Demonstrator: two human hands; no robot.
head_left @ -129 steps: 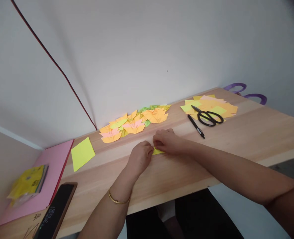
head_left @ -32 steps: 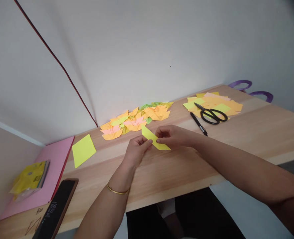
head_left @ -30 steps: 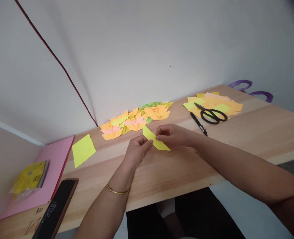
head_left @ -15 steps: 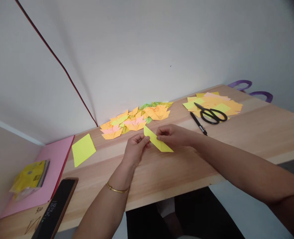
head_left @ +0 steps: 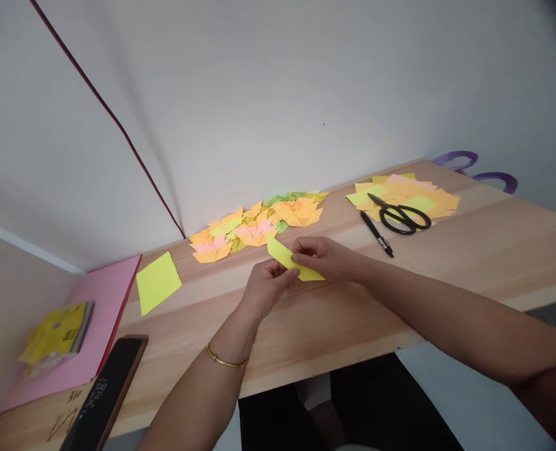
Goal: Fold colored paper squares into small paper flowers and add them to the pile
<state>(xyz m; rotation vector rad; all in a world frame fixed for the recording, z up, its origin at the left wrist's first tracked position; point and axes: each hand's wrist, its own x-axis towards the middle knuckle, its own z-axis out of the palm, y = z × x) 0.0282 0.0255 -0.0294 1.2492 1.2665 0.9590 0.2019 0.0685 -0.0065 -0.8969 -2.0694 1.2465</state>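
Note:
A piece of folded yellow paper [head_left: 280, 252] is held above the table between both hands, its long sides slanting down to the right. My left hand [head_left: 268, 282] pinches its lower edge with the thumb on top. With thumb and bent fingers, my right hand [head_left: 322, 257] grips the upper edge near the middle. Beyond the hands, against the wall, lies a row of folded paper shapes [head_left: 254, 232] in orange, pink, yellow and green, some with small dots drawn on them.
Black scissors [head_left: 404, 219] rest on a pile of coloured paper sheets [head_left: 440, 199], with a black pen [head_left: 376, 235] beside them. At left are yellow sheets [head_left: 158, 283], a phone [head_left: 103, 394], and a yellow packet [head_left: 59, 332] on a pink board [head_left: 113, 288]. Purple handles [head_left: 496, 178] stick out past the far edge.
My left hand has slid right along the lower edge of the folded paper, closer to my right hand. The paper and right hand have shifted slightly left.

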